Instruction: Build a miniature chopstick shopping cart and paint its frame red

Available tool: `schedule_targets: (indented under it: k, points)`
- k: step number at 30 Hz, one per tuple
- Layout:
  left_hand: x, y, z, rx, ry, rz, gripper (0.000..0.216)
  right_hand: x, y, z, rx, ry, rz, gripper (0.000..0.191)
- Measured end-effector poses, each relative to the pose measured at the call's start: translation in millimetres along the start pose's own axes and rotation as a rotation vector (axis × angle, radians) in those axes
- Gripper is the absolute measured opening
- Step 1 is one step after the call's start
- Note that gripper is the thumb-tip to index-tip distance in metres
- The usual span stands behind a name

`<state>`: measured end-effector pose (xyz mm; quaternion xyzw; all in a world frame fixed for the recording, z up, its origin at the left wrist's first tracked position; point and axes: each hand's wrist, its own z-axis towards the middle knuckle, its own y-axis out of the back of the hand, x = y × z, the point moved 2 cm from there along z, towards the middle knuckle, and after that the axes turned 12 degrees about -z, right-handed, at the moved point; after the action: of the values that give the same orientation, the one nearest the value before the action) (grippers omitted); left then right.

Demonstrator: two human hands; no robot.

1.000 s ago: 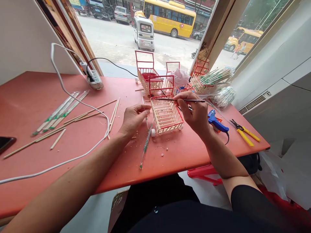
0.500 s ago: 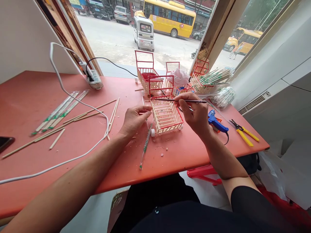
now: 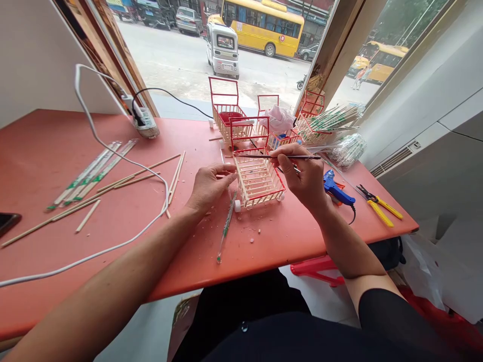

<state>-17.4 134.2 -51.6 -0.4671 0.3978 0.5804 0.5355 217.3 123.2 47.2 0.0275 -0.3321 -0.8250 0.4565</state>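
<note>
A small shopping cart made of wooden sticks (image 3: 260, 178) stands on the table, with red paint on its handle and upper rim and white wheels below. My left hand (image 3: 213, 186) is at its left side, thumb and bent fingers closed against the side rail; the exact contact is partly hidden. In my right hand (image 3: 298, 171) is a thin dark paintbrush (image 3: 260, 156), pinched between thumb and fingers. It lies nearly level across the back of the cart, its tip at the left rear rim. A wrapped chopstick (image 3: 228, 221) lies beside the left front wheel.
Behind stand more stick carts (image 3: 228, 113), one holding a bundle of sticks (image 3: 335, 120). At right lie a blue glue gun (image 3: 334, 188) and yellow-handled pliers (image 3: 381, 208). A white cable (image 3: 113, 156) loops over loose sticks at left. The table (image 3: 181, 266) ends at a window.
Almost nothing differs. Both hands, the paintbrush and the cart stay in place, and the view has shifted very slightly.
</note>
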Motion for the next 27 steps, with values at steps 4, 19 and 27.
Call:
schedule_targets:
  k: [4, 19, 27]
  points:
    - [-1.0, -0.3, 0.4, -0.003, -0.010, 0.006, 0.034, 0.4, 0.6, 0.0, -0.020, -0.004, 0.019, 0.025]
    - [-2.4, -1.6, -0.2, -0.004, -0.015, 0.010, 0.032, -3.3, 14.5, -2.3, -0.008, -0.024, 0.116, 0.026]
    - [-3.2, -2.7, 0.4, 0.009, -0.028, 0.038, 0.031, -2.0, 13.4, -3.0, -0.003, -0.038, 0.081, 0.032]
